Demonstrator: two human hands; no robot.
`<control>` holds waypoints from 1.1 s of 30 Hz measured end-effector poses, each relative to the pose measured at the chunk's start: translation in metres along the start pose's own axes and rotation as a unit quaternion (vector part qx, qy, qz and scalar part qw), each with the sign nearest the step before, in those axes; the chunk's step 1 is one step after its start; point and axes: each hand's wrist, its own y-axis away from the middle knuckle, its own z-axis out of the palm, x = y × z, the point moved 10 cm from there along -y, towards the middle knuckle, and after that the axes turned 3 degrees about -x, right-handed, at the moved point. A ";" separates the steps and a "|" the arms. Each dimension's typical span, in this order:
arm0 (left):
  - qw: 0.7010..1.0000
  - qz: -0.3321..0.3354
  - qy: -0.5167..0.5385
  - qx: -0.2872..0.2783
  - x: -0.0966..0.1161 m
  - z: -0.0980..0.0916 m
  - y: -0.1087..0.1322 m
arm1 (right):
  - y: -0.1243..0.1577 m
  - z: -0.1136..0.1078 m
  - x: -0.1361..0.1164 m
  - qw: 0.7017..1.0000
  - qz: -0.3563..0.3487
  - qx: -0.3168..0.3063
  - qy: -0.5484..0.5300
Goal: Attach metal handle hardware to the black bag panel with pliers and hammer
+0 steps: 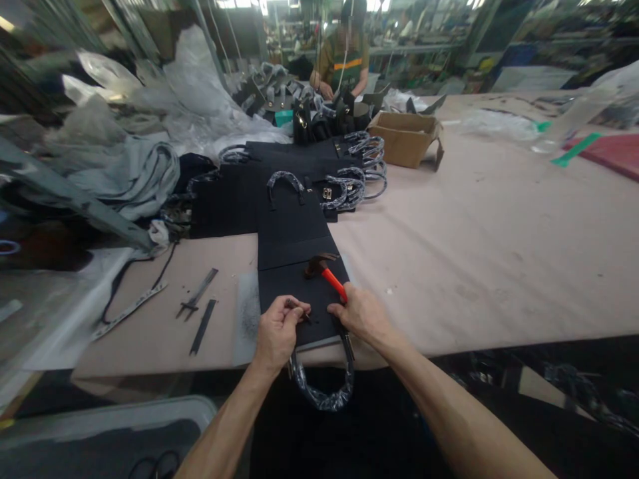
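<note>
A long black panel (292, 246) lies over the table, its near part on a pale board (247, 319). My left hand (282, 326) pinches a small metal punch (303, 311), its tip close to the panel's surface near the front edge. My right hand (362, 311) is wrapped round the red handle of a hammer (333, 281), whose dark head points away over the panel. One plastic-wrapped handle (324, 399) hangs from the panel's near end, and another wrapped handle (285, 178) arches at its far end.
Calipers (198, 293), a steel ruler (203, 326) and a white strip (130, 311) lie at left. More black panels (224, 199) with wrapped handles are stacked behind. Beyond stand a cardboard box (404, 138), plastic-wrapped material (190, 100) and a person (344, 63).
</note>
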 end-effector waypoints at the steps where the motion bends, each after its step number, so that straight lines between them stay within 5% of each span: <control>1: 1.000 -0.003 0.010 0.004 -0.001 0.000 0.000 | 0.000 0.000 0.000 1.000 -0.001 0.002 0.000; 13: 1.000 0.014 -0.007 0.011 -0.005 0.001 -0.001 | 0.001 -0.001 -0.001 1.000 0.000 -0.008 -0.012; 22: 0.993 0.058 -0.084 -0.063 0.011 0.011 -0.004 | 0.002 0.000 0.001 1.000 0.000 -0.007 -0.018; 29: 0.975 0.159 -0.148 -0.049 0.022 0.020 0.005 | -0.003 -0.005 0.002 0.994 -0.024 -0.025 -0.105; 33: 0.954 0.248 -0.159 -0.056 0.030 0.026 0.013 | 0.012 -0.043 -0.007 0.980 -0.065 -0.034 -0.183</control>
